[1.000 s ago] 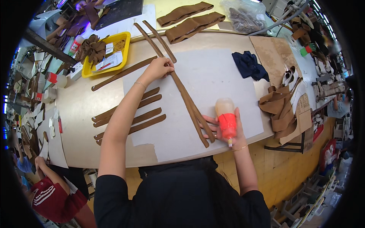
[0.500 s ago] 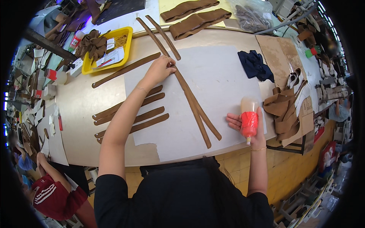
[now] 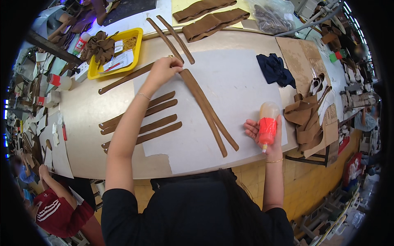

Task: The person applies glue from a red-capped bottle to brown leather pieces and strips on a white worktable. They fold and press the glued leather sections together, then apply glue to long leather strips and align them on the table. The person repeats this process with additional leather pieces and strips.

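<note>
Across the palm of my right hand [image 3: 273,139] lies a squeeze bottle [image 3: 267,125] with a red band and clear ends, nozzle toward me; the fingers are partly spread beside it. My left hand [image 3: 165,70] reaches over the table with its fingers pinched together, at the far end of two long brown strips [image 3: 205,108]. These strips overlap at that end and fan apart toward me. What the left fingers hold, if anything, is hidden. Another brown strip [image 3: 127,78] runs under the left hand. Several shorter brown strips [image 3: 158,125] lie beneath and beside my left forearm.
A large pale sheet [image 3: 250,82] covers the table's middle. Farther off lie two narrow strips [image 3: 175,39], two wide brown bands [image 3: 215,24] and a yellow tray [image 3: 137,53]. To the right are dark blue cloth [image 3: 275,69] and brown pieces [image 3: 305,119] on cardboard. A co-worker [image 3: 61,209] is at lower left.
My left hand has shifted slightly left, baring the far end of the overlapping strips. The bottle in my right hand has tilted a little, and its nozzle has swung left.
</note>
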A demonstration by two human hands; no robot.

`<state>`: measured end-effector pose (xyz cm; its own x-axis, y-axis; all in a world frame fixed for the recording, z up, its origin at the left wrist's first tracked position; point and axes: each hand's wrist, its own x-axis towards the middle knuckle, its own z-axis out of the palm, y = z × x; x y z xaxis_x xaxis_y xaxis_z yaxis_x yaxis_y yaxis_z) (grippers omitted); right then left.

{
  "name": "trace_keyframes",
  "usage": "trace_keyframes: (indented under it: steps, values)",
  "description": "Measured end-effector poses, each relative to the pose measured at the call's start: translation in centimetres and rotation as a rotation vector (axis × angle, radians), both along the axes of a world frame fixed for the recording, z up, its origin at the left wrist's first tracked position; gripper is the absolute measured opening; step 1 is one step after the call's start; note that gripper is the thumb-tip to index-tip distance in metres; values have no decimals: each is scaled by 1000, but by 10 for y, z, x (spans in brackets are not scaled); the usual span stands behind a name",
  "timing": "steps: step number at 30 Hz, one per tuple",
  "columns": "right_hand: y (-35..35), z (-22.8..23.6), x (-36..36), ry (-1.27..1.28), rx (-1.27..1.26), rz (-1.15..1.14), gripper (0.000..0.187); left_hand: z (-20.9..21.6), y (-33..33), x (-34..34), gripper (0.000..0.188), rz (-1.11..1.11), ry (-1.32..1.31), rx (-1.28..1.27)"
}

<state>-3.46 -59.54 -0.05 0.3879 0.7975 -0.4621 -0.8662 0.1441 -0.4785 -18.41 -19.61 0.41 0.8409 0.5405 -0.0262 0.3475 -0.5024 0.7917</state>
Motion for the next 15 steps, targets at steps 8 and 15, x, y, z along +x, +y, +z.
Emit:
trace_keyframes:
  steps: [8, 15]
  values:
    - [19, 3, 6, -82, 27, -76, 85, -8, 17, -22, 22, 82, -65, 249]
    - [52, 13, 19, -239, 99, -142, 76, 5, -130, -62, 26, -456, -199, 469]
